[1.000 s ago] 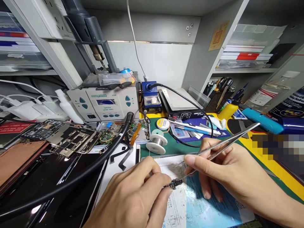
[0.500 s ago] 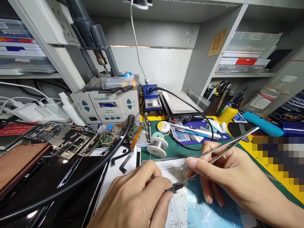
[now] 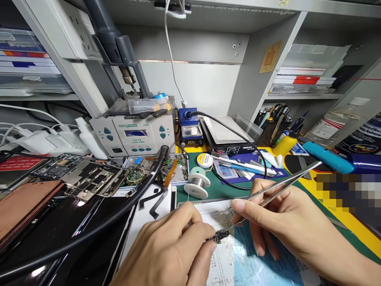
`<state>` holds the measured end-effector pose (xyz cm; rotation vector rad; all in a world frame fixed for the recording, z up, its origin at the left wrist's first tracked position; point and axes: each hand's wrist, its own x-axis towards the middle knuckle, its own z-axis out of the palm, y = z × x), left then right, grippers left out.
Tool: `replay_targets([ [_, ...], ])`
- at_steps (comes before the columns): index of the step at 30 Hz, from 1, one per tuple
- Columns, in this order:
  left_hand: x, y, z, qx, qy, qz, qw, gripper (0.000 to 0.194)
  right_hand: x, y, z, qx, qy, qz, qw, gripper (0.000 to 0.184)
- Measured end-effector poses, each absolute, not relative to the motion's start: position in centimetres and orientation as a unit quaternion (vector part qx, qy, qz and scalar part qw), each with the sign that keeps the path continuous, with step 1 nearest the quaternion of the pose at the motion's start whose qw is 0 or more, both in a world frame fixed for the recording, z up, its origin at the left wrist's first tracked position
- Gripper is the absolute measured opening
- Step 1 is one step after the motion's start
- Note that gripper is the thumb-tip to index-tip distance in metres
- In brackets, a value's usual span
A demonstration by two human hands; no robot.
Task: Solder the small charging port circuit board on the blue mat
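Between the thumb and fingers of my left hand [image 3: 169, 246] is a small dark circuit board [image 3: 220, 236], its free end pointing right. My right hand [image 3: 276, 222] is closed around metal tweezers [image 3: 274, 190], with their joined end up to the right. One tip of the tweezers is at the board's right end; whether it touches cannot be made out. The other tip sits apart, farther back. Beneath both hands lies a white and blue printed sheet [image 3: 262, 264]. Just behind my left hand stands a solder wire spool [image 3: 197, 183], a thin strand hanging toward my fingers.
A black hose [image 3: 125, 206] crosses the left side over dark phone panels [image 3: 98, 242]. Behind stand a hot air station [image 3: 137, 137], a soldering station [image 3: 190, 127] and a heating plate [image 3: 226, 135]. Bottles [image 3: 330, 123] and a yellow bottle [image 3: 284, 145] stand at the right.
The view has shifted slightly. Both hands keep nearly the same pose, with the board and the tweezers still held.
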<state>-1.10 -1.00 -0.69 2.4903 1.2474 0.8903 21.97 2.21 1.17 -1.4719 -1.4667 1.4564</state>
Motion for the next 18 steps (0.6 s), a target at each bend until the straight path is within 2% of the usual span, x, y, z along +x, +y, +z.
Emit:
replay_targets([
  [4, -0.5, -0.5, 0.1, 0.843, 0.416, 0.334, 0.069, 0.019, 22.0, 2.4, 1.1, -0.557, -0.546, 0.545, 0.306, 0.054],
  [9, 0.1, 0.2, 1.0, 0.839, 0.414, 0.350, 0.045, 0.023, 22.1, 2.6, 1.1, -0.553, -0.536, 0.555, 0.316, 0.049],
  [18, -1.2, -1.1, -0.8, 0.851, 0.427, 0.294, 0.088, 0.017, 22.0, 2.7, 1.6, -0.547, -0.528, 0.563, 0.324, 0.045],
])
